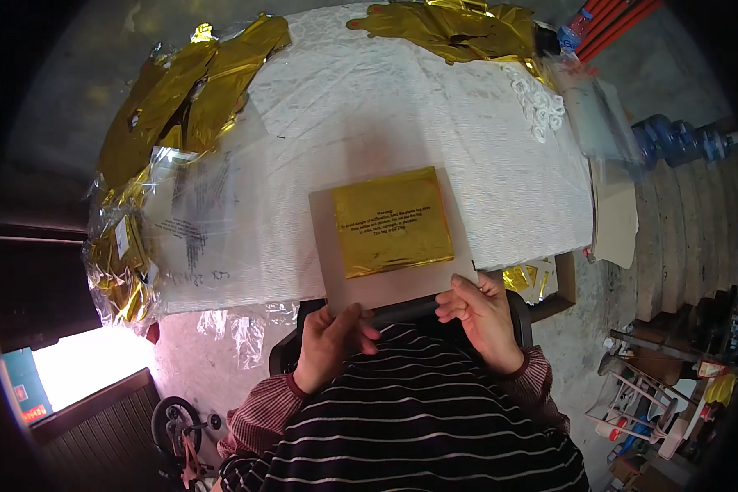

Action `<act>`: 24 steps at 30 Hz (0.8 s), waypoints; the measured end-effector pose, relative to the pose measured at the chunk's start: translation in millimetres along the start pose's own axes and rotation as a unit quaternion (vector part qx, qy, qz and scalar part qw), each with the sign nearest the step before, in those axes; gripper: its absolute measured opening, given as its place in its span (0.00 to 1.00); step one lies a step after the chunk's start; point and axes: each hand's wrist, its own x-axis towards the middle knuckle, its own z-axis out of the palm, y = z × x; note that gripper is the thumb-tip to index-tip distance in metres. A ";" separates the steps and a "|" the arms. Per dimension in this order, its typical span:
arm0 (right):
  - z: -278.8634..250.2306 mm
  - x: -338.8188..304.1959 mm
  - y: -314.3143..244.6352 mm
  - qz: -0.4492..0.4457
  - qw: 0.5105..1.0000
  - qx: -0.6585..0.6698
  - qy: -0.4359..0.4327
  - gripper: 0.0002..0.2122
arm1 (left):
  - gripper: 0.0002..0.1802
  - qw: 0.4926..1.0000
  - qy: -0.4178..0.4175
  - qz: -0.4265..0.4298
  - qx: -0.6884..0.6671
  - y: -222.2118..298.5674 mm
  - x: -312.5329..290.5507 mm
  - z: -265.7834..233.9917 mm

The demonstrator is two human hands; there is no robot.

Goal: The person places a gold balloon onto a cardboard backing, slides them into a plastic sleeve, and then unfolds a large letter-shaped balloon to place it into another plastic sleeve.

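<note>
Along the left edge of the worktop (517, 193) lies crumpled gold foil (221, 78); at the middle of the near edge, the left hand (330, 343) is pinched on the near-left corner of a frosted plastic pouch (385, 291), a folded gold foil sheet (398, 250) within its outline, and the right hand (485, 318), apart from the left, is pinched on the near-right corner. The pouch appears light, flexible and slippery, the foil easily creased; its plain margins probably offer the safest hold. White rings (541, 107) lie toward the far-right corner.

Two hands (330, 343) (485, 318), one held packet (395, 246)
</note>
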 end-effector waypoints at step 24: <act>-3.0 -5.1 -0.5 0.055 0.995 -0.087 -0.019 0.10 | 0.16 0.998 0.017 -0.037 -0.045 -3.1 6.9 -4.7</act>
